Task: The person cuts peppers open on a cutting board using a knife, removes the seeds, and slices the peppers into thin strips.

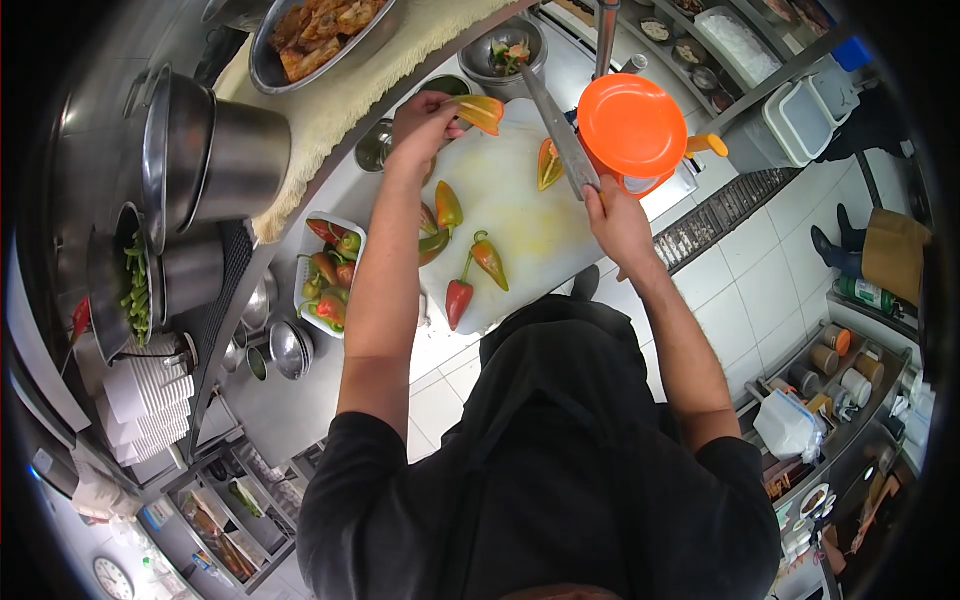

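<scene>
Whole peppers [490, 262] lie on the white cutting board [485, 165] on my bench [282, 412]. My left hand [424, 130] pinches a split pepper [482, 113] by the board's far corner; my right hand [617, 222] grips a knife [558, 128], tip over a metal bowl [477, 58]. Steel pots [245, 150] stand left; pale floor tiles [775, 262] spread right.

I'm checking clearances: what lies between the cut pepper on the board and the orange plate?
In the head view, the knife lies between the cut pepper and the orange plate.
</scene>
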`<action>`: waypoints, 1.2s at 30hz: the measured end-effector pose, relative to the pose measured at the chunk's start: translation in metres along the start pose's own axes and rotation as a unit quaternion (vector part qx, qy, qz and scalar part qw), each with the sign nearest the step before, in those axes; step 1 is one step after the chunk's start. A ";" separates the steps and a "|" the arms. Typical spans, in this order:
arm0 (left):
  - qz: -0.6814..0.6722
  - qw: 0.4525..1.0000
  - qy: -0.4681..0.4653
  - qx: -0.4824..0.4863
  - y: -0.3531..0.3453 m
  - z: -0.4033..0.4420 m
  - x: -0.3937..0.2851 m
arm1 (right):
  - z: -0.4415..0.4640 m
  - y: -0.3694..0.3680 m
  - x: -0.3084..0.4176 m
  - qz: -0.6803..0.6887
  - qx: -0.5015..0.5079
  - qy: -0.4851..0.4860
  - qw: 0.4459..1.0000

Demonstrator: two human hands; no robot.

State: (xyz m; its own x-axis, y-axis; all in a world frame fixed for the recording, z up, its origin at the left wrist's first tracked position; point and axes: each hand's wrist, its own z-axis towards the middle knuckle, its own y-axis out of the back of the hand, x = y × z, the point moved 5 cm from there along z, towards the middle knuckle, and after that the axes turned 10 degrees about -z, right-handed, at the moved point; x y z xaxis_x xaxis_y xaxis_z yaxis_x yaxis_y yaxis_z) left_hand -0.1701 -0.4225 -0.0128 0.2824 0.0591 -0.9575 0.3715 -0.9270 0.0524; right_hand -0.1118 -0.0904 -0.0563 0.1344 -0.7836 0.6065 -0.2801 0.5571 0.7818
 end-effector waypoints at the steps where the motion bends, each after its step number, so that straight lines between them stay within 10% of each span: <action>1: -0.013 1.000 0.002 -0.005 0.004 -0.001 0.002 | -0.002 0.001 0.002 0.001 0.005 0.001 1.000; 16: -0.132 0.986 0.091 -0.046 0.019 -0.066 0.125 | -0.162 0.060 -0.084 -0.131 -0.010 0.014 0.991; 36: 0.253 0.963 0.086 0.030 -0.001 -0.056 0.127 | -0.145 0.051 -0.079 -0.234 0.043 -0.017 0.971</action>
State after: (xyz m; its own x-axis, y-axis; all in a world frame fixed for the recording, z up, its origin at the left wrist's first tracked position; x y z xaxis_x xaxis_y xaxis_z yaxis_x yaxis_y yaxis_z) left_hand -0.0849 -0.3937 -0.1185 0.5582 -0.3495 -0.7525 0.0973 -0.8731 0.4778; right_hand 0.0010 0.0394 -0.0438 0.2360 -0.9547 0.1814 -0.2746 0.1136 0.9548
